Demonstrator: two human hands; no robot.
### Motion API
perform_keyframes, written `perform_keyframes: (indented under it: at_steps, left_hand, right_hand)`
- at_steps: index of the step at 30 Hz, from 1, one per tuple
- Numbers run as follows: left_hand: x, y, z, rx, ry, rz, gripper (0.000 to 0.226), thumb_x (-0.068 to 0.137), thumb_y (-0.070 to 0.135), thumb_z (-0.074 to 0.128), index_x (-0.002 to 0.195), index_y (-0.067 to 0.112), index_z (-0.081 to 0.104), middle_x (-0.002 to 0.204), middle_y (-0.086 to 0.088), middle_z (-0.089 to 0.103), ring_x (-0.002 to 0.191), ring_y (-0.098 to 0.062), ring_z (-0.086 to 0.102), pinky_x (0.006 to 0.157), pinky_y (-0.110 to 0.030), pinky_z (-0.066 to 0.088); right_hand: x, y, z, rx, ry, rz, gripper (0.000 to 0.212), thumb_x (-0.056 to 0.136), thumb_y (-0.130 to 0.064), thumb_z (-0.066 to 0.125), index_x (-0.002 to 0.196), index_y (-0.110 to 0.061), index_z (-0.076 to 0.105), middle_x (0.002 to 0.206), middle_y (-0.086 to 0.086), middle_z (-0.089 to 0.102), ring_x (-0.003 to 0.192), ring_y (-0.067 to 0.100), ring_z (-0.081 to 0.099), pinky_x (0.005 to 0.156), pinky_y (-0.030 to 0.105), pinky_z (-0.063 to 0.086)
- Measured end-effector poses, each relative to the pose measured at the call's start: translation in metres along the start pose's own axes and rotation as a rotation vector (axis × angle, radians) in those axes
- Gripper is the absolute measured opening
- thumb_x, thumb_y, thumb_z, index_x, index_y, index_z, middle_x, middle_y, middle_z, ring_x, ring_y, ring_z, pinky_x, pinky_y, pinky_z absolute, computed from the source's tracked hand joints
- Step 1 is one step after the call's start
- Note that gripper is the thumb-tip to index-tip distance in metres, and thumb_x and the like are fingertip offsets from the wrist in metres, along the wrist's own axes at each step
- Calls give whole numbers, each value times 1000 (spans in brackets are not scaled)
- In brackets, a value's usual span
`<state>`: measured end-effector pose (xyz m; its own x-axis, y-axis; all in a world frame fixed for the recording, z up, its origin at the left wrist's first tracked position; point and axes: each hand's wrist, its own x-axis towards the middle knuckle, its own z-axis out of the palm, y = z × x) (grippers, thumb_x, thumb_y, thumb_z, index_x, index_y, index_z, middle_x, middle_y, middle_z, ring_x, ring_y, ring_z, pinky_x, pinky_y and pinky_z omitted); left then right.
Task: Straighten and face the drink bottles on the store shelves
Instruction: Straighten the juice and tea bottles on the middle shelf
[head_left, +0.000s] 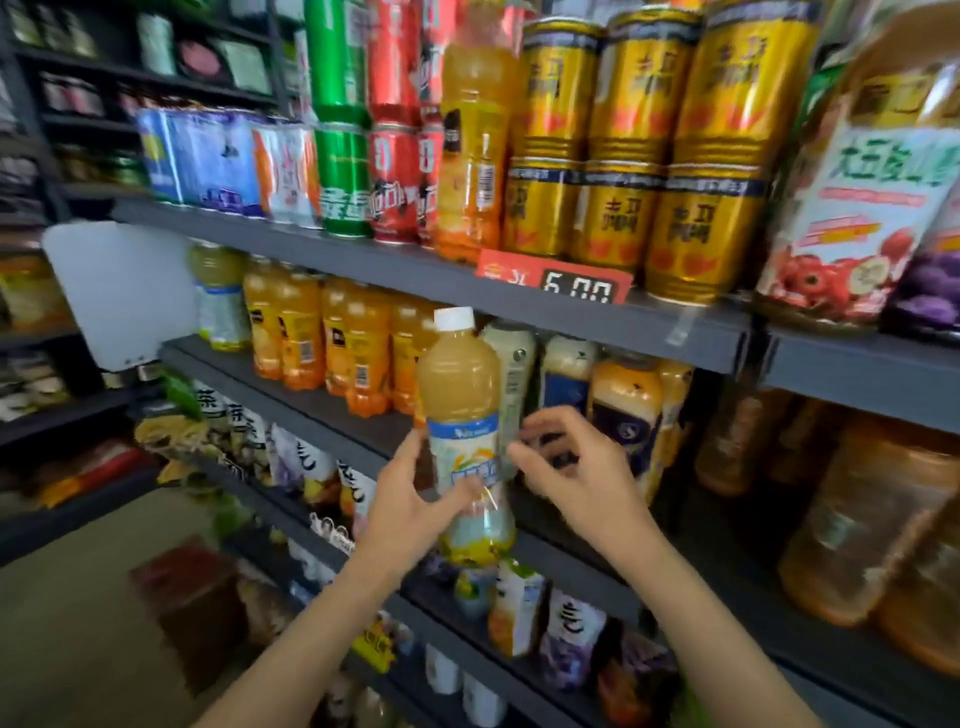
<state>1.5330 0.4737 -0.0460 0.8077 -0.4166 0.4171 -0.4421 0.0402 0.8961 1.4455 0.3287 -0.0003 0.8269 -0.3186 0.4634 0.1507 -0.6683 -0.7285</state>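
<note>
One pale juice bottle with a white cap is out in front of the middle shelf, upright, gripped low on its label by the left hand. The right hand hangs just beside it, fingers loosely curled and holding nothing. The step looks like returning it to the row; next, the label should be turned outward and the bottle set beside the orange bottles.

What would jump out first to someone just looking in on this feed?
The pale yellow juice bottle with a white cap, held out in front of the middle shelf by the left hand while the right hand hovers beside it. Above right, stacked gold cans crowd the top shelf over a red price tag.
</note>
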Motion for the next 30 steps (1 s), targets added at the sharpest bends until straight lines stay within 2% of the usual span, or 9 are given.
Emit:
perform_keyframes:
  at_steps: [3, 6, 9, 12, 16, 19, 23, 26, 30]
  left_hand:
    - [20, -20, -37, 3, 221, -13, 33, 79, 33, 65, 107, 28, 49, 102, 10, 61, 90, 4, 59, 71, -14, 49]
    - [49, -42, -78, -2, 444, 5, 29, 87, 17, 63, 111, 17, 47, 101, -1, 59, 90, -10, 61, 70, -18, 50]
    - [87, -63, -128, 35, 517, 36, 28, 88, 19, 62, 109, 13, 44, 95, 5, 54, 83, 5, 57, 68, -11, 47]
    - [129, -90, -191, 144, 523, 85, 32, 88, 21, 64, 107, 6, 43, 89, 2, 49, 76, 3, 51, 69, -10, 42]
    - [192, -143, -278, 280, 501, 49, 38, 82, 35, 70, 101, 17, 42, 90, -8, 49, 79, -24, 51, 69, -41, 44]
    - [236, -176, -320, 330, 439, -40, 55, 73, 56, 69, 110, 23, 46, 105, -12, 59, 92, -29, 59, 78, -50, 52]
    - [276, -197, -334, 424, 344, -142, 51, 77, 34, 75, 111, 5, 52, 108, -18, 59, 96, -32, 59, 81, -42, 50]
    - [295, -207, -329, 481, 302, -131, 52, 79, 28, 74, 118, 1, 51, 116, -20, 55, 104, -35, 55, 85, -45, 47]
    - [315, -209, -319, 575, 253, -149, 54, 85, 23, 68, 125, -3, 45, 123, -24, 47, 112, -39, 47, 91, -45, 41]
  right_hand:
    - [27, -5, 38, -57, -79, -19, 13, 86, -20, 64, 96, -22, 55, 86, -14, 60, 73, 3, 57, 64, 14, 42]
    - [61, -18, 85, -136, -230, -23, 17, 90, -23, 60, 106, -20, 54, 92, -11, 57, 75, 7, 56, 69, 17, 43]
    - [99, -33, 139, -196, -356, -9, 29, 92, -25, 58, 118, -17, 50, 106, -4, 57, 85, 12, 57, 78, 26, 46]
    - [133, -42, 190, -210, -366, -7, 31, 93, -25, 57, 122, -17, 49, 112, -3, 57, 89, 11, 57, 76, 22, 43]
    - [180, -52, 244, -219, -315, 46, 26, 93, -24, 56, 118, -18, 50, 104, -8, 56, 85, 8, 55, 75, 22, 43]
    - [209, -59, 272, -228, -243, 64, 25, 93, -21, 57, 116, -15, 52, 100, -9, 57, 83, 8, 56, 76, 21, 45]
    - [229, -58, 292, -238, -233, 123, 25, 92, -22, 58, 115, -18, 52, 104, -9, 60, 87, 9, 60, 78, 27, 53]
    - [237, -52, 301, -246, -210, 166, 24, 91, -21, 59, 113, -18, 52, 100, -10, 58, 85, 10, 61, 74, 29, 53]
    - [246, -44, 312, -256, -185, 192, 24, 91, -20, 59, 114, -17, 53, 98, -10, 57, 84, 8, 59, 67, 21, 49]
